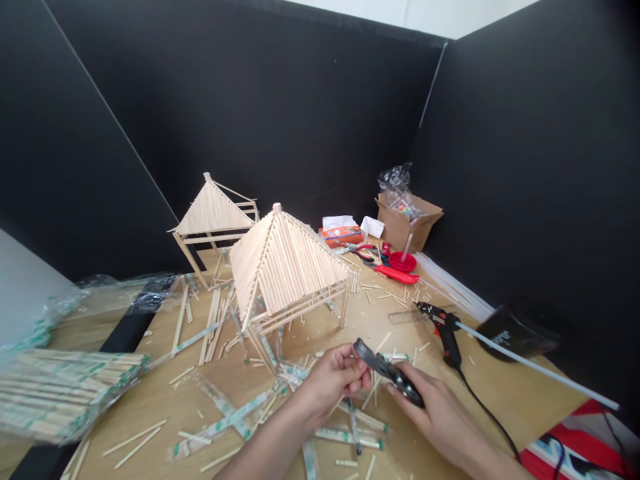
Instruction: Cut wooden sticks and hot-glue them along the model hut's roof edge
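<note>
My left hand [333,381] and my right hand [434,405] both grip a dark, flat hand tool [389,371] above the wooden table [505,393]. The left fingers pinch its upper end, the right hand holds its lower end. Just beyond them stands a model house [285,267] built of wooden sticks, with a sloped roof on thin legs. A second stick house [214,215] stands farther back to the left. Loose sticks and plastic wrappers [225,420] lie scattered under and around my hands.
A black glue gun [447,330] with a long glue stick lies to the right, its cable running toward me. Red tools [395,270], a tissue pack [341,235] and a cardboard box [407,223] sit at the back. Bagged sticks [60,390] lie at left. Black panels wall the table.
</note>
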`<state>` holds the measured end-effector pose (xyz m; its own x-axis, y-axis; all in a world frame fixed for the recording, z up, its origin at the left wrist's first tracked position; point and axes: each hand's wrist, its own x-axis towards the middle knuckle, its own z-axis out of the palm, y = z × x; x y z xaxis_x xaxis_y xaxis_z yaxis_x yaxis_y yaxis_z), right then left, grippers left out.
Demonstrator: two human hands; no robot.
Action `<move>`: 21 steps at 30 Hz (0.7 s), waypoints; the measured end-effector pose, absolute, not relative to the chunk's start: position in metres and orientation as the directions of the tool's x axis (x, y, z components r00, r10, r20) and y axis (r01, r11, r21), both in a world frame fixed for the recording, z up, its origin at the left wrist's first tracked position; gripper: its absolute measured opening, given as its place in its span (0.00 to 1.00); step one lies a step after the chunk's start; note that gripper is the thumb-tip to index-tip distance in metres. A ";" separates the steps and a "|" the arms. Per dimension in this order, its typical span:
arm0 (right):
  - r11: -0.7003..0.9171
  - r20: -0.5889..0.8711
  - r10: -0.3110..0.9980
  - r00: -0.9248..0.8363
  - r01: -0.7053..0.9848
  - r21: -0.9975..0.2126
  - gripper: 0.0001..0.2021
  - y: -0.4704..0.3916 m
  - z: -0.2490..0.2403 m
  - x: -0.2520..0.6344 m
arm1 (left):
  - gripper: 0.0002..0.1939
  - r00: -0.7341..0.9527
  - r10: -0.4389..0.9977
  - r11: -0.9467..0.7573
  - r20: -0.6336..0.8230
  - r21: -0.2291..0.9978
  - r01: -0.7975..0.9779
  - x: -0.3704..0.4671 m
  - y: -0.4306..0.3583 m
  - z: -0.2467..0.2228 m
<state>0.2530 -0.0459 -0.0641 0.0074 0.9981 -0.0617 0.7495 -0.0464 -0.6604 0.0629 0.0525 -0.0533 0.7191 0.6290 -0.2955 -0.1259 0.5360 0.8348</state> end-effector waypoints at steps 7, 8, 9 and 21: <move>-0.188 -0.287 0.958 -0.008 0.738 -0.649 0.16 -0.044 -0.057 0.260 | 0.26 0.683 0.604 0.676 -0.411 0.717 -0.167 0.073 0.042 -0.070; -0.189 -0.300 0.954 -0.016 0.743 -0.642 0.17 -0.044 -0.058 0.263 | 0.27 0.675 0.606 0.684 -0.421 0.709 -0.172 0.074 0.042 -0.072; -0.190 -0.312 0.950 -0.021 0.753 -0.630 0.18 -0.043 -0.060 0.265 | 0.27 0.668 0.608 0.689 -0.429 0.703 -0.176 0.075 0.041 -0.074; -0.222 -0.392 0.919 -0.040 0.771 -0.597 0.24 -0.039 -0.077 0.274 | 0.17 0.607 0.566 0.718 -0.558 0.695 -0.030 0.079 0.039 -0.099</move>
<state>0.2738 -0.0388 -0.0766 -0.0396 0.9190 -0.3923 0.7708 -0.2218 -0.5972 0.0785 0.0391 -0.0995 0.6068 0.5661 -0.5580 -0.0303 0.7180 0.6954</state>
